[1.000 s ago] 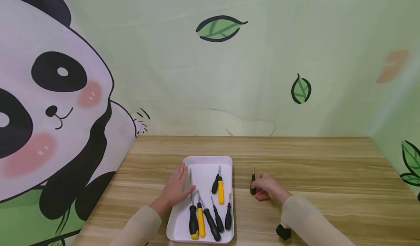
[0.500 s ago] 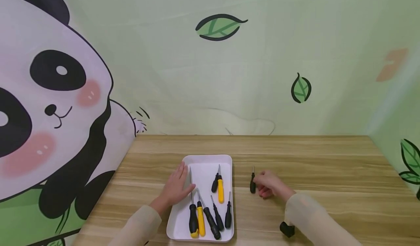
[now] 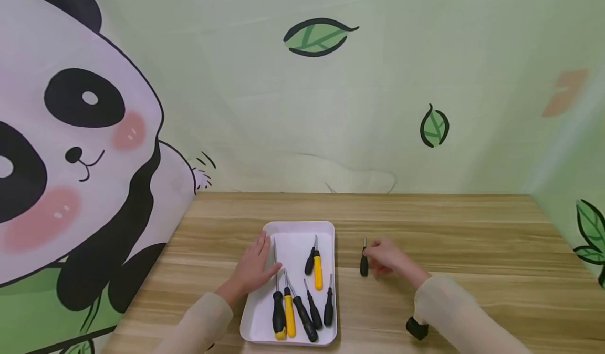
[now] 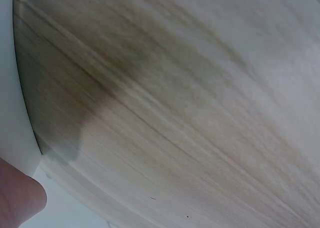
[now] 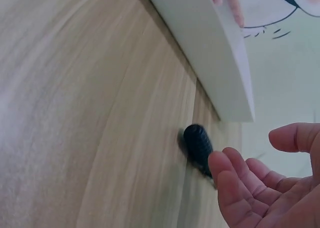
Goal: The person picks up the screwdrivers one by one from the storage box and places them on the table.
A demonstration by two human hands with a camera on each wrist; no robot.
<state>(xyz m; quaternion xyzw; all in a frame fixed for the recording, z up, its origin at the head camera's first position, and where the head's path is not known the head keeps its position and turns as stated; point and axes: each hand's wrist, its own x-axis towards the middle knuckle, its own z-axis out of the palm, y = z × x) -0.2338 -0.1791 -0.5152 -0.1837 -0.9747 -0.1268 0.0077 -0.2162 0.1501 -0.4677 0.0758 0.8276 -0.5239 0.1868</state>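
A small black screwdriver [image 3: 364, 266] lies on the table to the right of the white tray [image 3: 257, 325], its shaft toward the back wall. My right hand [image 3: 388, 256] is just right of it, fingers loosely bent; in the right wrist view the thumb stands apart from the fingers, and the fingertips are at the black handle [image 5: 197, 142] without wrapping it. My left hand [image 3: 252, 268] rests with straight fingers on the tray's left rim, its thumb reaching over the inside. Within the tray lie several screwdrivers, among them a yellow-handled one [image 3: 318, 273] and a long black-and-yellow one [image 3: 279, 312].
A black wrist-worn block [image 3: 417, 328] hangs below the right sleeve [image 3: 454, 304]. The wooden table [image 3: 472, 228] meets a pale green wall [image 3: 227, 107] printed with a panda and leaves.
My right hand has eased off the small screwdriver's handle and shifted slightly forward. The screwdriver stays in place on the table. My left hand keeps its place on the tray.
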